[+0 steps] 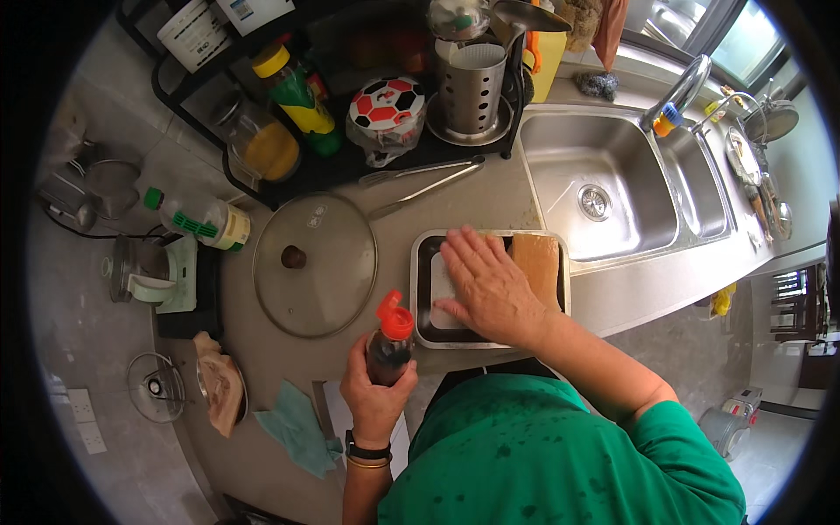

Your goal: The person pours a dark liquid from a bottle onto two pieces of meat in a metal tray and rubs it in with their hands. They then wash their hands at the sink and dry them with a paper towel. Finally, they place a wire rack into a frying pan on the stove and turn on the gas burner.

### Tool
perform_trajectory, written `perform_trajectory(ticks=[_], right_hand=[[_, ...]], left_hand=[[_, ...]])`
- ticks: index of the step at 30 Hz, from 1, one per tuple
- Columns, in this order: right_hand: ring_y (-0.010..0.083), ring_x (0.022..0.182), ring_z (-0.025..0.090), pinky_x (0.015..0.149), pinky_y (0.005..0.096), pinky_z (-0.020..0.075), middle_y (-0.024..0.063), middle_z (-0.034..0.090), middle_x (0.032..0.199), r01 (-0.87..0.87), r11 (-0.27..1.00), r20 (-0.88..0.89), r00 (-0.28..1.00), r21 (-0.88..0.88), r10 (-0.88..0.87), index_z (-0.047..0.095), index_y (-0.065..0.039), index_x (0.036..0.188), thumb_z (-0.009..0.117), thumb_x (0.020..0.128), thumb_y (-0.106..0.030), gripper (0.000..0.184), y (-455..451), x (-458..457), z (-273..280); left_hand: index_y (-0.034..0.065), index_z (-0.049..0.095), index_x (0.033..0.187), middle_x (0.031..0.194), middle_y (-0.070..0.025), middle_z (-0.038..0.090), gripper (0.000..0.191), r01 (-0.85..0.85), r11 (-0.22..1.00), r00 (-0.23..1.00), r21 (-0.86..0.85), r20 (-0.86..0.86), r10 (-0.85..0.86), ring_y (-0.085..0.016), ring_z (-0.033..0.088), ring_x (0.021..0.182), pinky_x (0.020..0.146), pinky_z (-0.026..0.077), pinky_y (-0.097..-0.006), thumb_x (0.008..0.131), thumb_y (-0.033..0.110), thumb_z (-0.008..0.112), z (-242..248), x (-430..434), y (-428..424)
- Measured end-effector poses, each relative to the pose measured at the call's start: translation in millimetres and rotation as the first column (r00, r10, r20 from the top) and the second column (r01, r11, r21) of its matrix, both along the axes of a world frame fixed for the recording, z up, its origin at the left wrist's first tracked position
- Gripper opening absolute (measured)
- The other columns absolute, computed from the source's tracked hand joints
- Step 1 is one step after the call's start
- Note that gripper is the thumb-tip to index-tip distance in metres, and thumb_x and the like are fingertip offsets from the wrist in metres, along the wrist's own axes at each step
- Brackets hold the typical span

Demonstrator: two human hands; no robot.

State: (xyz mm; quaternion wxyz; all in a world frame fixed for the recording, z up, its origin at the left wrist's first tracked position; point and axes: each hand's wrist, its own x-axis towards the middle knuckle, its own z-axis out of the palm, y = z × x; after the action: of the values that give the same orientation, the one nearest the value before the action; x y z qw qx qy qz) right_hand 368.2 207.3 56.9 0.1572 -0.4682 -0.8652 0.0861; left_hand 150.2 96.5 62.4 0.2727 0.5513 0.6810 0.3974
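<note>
My left hand [373, 400] grips a clear bottle of dark liquid [388, 359]. Its red flip-top cap [396, 323] is up. My right hand [491, 289] lies palm down over a rectangular metal tray [415, 282], thumb apart from the fingers. Just right of those fingers, a tan slab of food [539, 268], perhaps meat with its skin, rests in the tray. A sliver of a similar piece shows by my fingertips; my hand hides the rest, and I cannot tell how firmly the palm touches it. Part of the tray's pale bottom is visible at left.
Left of the tray lies a glass pot lid [315, 262], with metal tongs [426, 184] behind it. A double-basin steel sink [604, 157] is at right. A black rack [315, 174] holds jars and bottles. A teal cloth [295, 423] hangs over the counter's front edge.
</note>
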Motion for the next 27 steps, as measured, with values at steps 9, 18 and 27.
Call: perform_trajectory(ticks=[9,18,27], right_hand=[[0.0366,0.14,0.034,0.116,0.0539,0.0187,0.0241,0.039,0.148,0.154,0.987,0.074,0.986,-0.034,-0.151,0.036,0.007,0.143,0.051,0.095,-0.05,0.077,-3,20,-1],[0.0336,0.135,0.043,0.114,0.0526,0.0243,0.0215,0.047,0.143,0.063,0.998,0.075,0.995,-0.019,-0.061,0.04,0.005,0.141,0.061,0.091,-0.04,0.071,-28,37,8],[0.0234,0.119,0.058,0.103,0.0379,0.0438,0.0169,0.06,0.13,-0.368,0.544,-0.657,0.445,-0.754,-0.609,0.051,0.005,0.134,0.05,0.102,-0.035,0.051,-42,33,39]], left_hand=[[-0.0009,0.054,0.122,0.098,-0.0137,0.067,0.063,0.005,1.0,0.999,0.001,-0.048,-0.005,-0.024,0.068,0.087,0.079,0.054,-0.0343,0.067,0.013,0.082,-6,0,-5],[0.0026,0.057,0.12,0.102,-0.0145,0.068,0.061,0.055,0.998,0.998,-0.007,-0.007,-0.055,-0.028,0.069,0.091,0.081,0.054,-0.0357,0.066,0.015,0.083,-2,11,8],[0.0027,0.055,0.123,0.102,-0.0129,0.067,0.063,0.217,0.973,0.962,0.078,-0.186,-0.2,-0.024,0.067,0.091,0.082,0.053,-0.0344,0.067,0.01,0.082,12,24,21]])
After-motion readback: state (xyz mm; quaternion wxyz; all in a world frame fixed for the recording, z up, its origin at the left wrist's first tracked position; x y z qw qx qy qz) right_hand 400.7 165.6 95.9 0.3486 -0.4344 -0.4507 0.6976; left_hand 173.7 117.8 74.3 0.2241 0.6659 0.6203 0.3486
